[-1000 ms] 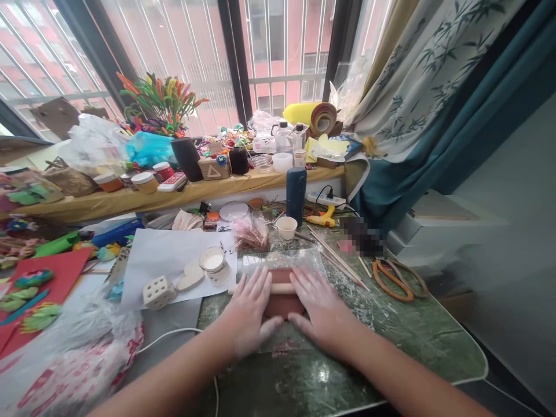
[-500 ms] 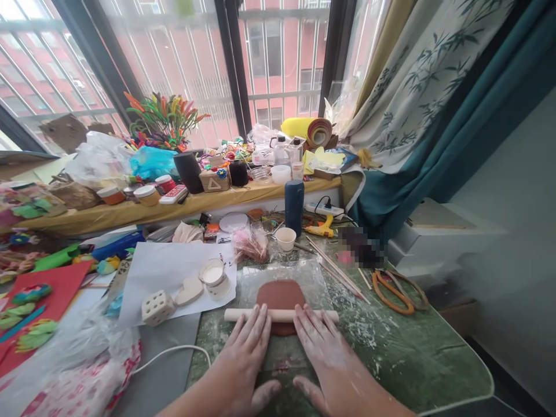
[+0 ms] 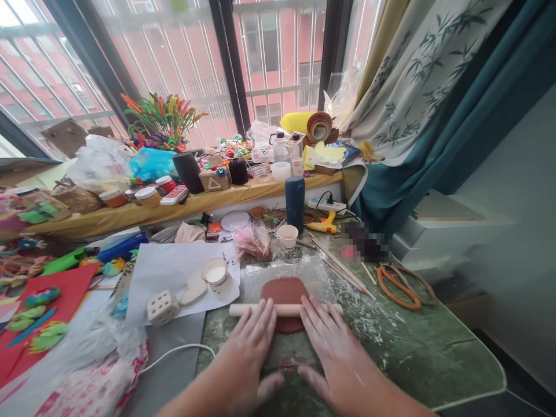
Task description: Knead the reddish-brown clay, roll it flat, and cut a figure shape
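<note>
A pale wooden rolling pin (image 3: pixel 288 310) lies crosswise on a flattened slab of red-brown clay (image 3: pixel 284 287). My left hand (image 3: pixel 251 341) rests flat on the pin's left part, fingers stretched forward over it. On its right part lies my right hand (image 3: pixel 332 344), also flat with fingers extended. Both thumbs point inward, apart from each other, and whitish powder marks the skin. Beneath the clay is a clear plastic sheet (image 3: pixel 319 275) on the green tabletop.
Left of the clay, white paper (image 3: pixel 147 263) bears a dotted cube (image 3: pixel 163 307), a heart shape (image 3: pixel 194 288) and a glass jar (image 3: pixel 217 277). Behind stand a paper cup (image 3: pixel 287 236) and a dark blue cylinder (image 3: pixel 295 204). Thin sticks (image 3: pixel 339 262) and orange-handled scissors (image 3: pixel 397 289) lie right.
The rolling pin has rolled very slightly away from me over the clay, and my fingertips reach a little further past it. The camera view has shifted slightly.
</note>
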The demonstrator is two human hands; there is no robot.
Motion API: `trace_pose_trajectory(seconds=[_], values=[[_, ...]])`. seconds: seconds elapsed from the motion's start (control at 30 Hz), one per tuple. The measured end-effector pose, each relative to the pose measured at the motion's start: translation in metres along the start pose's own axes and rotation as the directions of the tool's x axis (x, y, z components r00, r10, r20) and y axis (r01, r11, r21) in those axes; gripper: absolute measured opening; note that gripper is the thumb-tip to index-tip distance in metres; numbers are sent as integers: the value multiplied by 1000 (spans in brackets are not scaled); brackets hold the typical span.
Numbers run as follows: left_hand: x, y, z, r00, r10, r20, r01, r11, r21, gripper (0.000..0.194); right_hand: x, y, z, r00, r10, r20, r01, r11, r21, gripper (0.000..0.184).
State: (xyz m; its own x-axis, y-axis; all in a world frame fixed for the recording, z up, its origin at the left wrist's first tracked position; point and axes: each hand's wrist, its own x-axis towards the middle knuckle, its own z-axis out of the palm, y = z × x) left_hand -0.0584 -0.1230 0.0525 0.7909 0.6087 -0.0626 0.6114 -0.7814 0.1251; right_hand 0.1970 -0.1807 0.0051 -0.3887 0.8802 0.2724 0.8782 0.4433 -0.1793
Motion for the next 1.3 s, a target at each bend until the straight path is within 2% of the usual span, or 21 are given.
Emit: trace_pose_trajectory(seconds=[0.03,0.1,0.17,0.3,0.37,0.43,0.53,0.6,0.67,0.73,0.83,0.9,0.97,1.03,1.17,1.3], values=[[-12,5,2,999,50,18,-50,999,-7,100,-13,-5,4,999,-33,-39,33,999,-2,91],[-15,6,3,998,48,28,-48,999,1,97,-16,-6,7,999,-24,-49,23,1000,-6,91],[9,-3,-2,999,-33,4,33,999,19,92,11,4,2,998,57,10,-57,998,-3,83],[81,-30,-19,983,-178,-54,181,981,63,80,94,35,-20,969,200,142,-203,979,7,72],[94,-36,-23,976,-208,-64,212,975,69,77,110,40,-26,953,253,165,-257,966,0,71],[80,-31,-20,982,-177,-59,179,983,43,77,93,32,-22,954,256,156,-260,966,6,72],[25,-13,-9,1000,-26,-16,26,1000,-12,84,30,7,-5,988,134,78,-136,990,26,76],[-8,-1,-4,998,70,-7,-70,997,-41,92,-9,-9,5,998,55,11,-55,998,40,90],[-20,3,-3,996,94,4,-94,994,-50,91,-22,-14,10,999,30,-24,-29,999,41,98],[-6,-1,-5,1000,20,6,-20,999,-40,85,-5,-6,7,997,79,13,-79,997,25,92],[45,-22,-14,994,-111,-13,111,994,-5,80,55,20,-5,982,157,107,-159,987,8,76],[79,-37,-19,986,-161,-52,162,986,33,78,95,38,-12,968,211,139,-212,977,-6,74],[101,-50,-21,980,-187,-60,191,979,71,77,121,49,-14,948,279,153,-276,960,-40,74],[109,-57,-20,982,-176,-72,183,979,91,75,132,54,-12,936,311,166,-305,950,-58,73],[109,-65,-11,982,-137,-129,154,979,130,74,134,57,-6,927,323,191,-319,946,-54,70],[118,-72,-7,981,-156,-117,172,974,145,73,140,61,-6,913,353,204,-349,936,-55,68]])
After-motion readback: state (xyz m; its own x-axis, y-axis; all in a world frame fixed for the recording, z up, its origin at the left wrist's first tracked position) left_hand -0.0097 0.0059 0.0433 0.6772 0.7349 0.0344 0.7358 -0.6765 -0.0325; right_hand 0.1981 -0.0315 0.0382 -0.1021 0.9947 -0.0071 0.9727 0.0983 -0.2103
